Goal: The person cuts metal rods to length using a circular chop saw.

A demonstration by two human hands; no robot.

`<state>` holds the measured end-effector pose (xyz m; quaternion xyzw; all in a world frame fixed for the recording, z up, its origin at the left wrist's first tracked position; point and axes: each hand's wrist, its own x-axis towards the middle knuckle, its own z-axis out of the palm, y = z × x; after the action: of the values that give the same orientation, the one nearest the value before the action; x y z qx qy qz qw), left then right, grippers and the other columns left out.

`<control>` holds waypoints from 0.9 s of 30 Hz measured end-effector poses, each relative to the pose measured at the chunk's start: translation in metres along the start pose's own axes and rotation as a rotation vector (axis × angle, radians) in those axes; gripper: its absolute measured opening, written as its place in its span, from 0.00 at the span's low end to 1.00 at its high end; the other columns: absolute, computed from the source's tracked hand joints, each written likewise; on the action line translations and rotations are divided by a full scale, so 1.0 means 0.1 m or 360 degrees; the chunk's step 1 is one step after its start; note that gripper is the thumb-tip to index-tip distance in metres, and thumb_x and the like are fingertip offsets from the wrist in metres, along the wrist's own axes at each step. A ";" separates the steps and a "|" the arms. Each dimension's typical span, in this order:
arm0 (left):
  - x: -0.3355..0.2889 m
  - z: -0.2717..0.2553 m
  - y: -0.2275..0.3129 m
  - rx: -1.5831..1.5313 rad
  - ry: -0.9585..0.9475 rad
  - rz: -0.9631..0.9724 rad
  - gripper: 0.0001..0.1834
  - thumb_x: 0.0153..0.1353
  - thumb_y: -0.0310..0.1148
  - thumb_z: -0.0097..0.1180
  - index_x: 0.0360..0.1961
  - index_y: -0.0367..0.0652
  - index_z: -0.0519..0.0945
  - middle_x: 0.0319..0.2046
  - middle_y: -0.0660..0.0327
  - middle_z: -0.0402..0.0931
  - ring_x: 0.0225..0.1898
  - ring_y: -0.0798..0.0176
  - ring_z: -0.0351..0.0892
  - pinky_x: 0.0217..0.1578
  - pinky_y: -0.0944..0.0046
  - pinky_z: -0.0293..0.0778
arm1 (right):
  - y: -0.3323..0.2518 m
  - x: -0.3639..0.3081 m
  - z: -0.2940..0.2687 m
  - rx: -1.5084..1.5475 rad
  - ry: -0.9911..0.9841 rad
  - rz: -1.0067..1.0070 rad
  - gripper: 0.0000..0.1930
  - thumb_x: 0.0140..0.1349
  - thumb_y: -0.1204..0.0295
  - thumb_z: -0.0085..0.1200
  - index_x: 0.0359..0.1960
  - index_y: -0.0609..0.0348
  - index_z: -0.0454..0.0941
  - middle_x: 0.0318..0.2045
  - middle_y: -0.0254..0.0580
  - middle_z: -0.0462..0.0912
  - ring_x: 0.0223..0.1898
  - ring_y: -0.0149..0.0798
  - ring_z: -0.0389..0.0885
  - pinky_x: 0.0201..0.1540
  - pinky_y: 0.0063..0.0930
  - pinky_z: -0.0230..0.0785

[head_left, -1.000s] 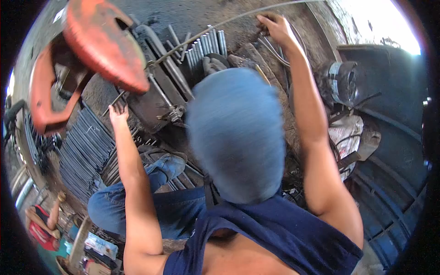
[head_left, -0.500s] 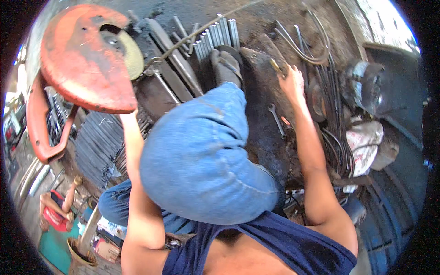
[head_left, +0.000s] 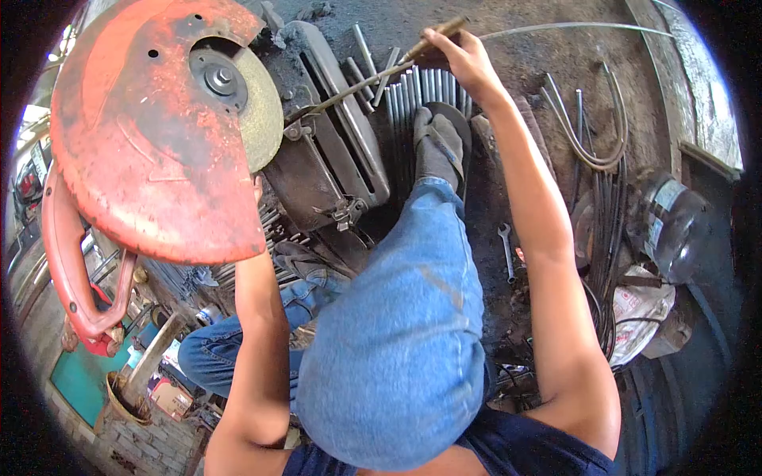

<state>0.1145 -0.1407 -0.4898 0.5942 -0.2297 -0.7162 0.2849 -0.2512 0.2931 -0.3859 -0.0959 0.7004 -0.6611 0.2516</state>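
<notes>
My right hand [head_left: 462, 54] is stretched forward and closed on a long thin metal rod [head_left: 357, 86]. The rod runs from the far right, through my fingers, down into the vise [head_left: 321, 170] of a cut-off saw. The saw's red blade guard [head_left: 147, 139] with its abrasive disc [head_left: 258, 107] fills the upper left. My left forearm [head_left: 258, 317] goes up behind that guard, so the left hand is hidden. My raised right knee in blue jeans [head_left: 405, 317] fills the middle, with the foot in a dark sock and sandal [head_left: 440, 143] beside the vise.
Short cut rods [head_left: 409, 83] lie in a row under the foot. A wrench [head_left: 506, 250] lies on the dark ground to the right. Bent rods [head_left: 595, 143], a clear plastic jug [head_left: 671, 226] and a white bag [head_left: 635, 309] are further right. The saw's red handle [head_left: 67, 262] hangs at the left.
My right hand has come up from beside the foot and taken hold of the long rod. The left hand has gone out of sight behind the red guard, which now looms closer.
</notes>
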 end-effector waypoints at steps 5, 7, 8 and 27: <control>-0.01 -0.14 -0.06 -0.0013 -0.0093 -0.0038 0.19 0.66 0.50 0.48 0.53 0.55 0.73 0.53 0.70 0.74 0.56 0.63 0.71 0.57 0.43 0.54 | 0.24 0.18 0.55 0.0166 0.0041 -0.0131 0.17 0.62 0.62 0.59 0.45 0.62 0.78 0.38 0.41 0.83 0.39 0.30 0.79 0.45 0.26 0.71; -0.13 -0.16 -0.10 -0.0070 -0.0087 -0.0044 0.19 0.66 0.50 0.48 0.53 0.55 0.72 0.54 0.70 0.74 0.57 0.63 0.70 0.57 0.43 0.53 | 0.28 0.08 0.74 -0.0244 0.0007 -0.0366 0.15 0.61 0.66 0.58 0.47 0.61 0.78 0.40 0.46 0.83 0.43 0.38 0.81 0.48 0.30 0.71; -0.19 -0.12 -0.15 -0.0094 -0.0074 -0.0041 0.19 0.66 0.50 0.48 0.53 0.55 0.72 0.54 0.70 0.74 0.57 0.64 0.70 0.58 0.43 0.53 | 0.29 0.03 0.78 -0.0579 0.0001 -0.0608 0.15 0.61 0.69 0.57 0.48 0.61 0.77 0.41 0.49 0.83 0.45 0.43 0.82 0.49 0.33 0.71; -0.37 0.28 -0.49 -0.0326 0.0622 0.0230 0.15 0.50 0.40 0.70 0.27 0.46 0.76 0.26 0.65 0.75 0.26 0.66 0.74 0.23 0.63 0.66 | 0.38 0.15 0.94 -0.1780 -0.0752 -0.0891 0.19 0.55 0.70 0.60 0.49 0.62 0.77 0.41 0.51 0.83 0.46 0.47 0.81 0.49 0.37 0.70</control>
<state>0.0848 -0.0798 -0.4908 0.6717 -0.1382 -0.5848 0.4333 -0.2118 0.2075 -0.4262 -0.5322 0.8124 -0.2000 0.1297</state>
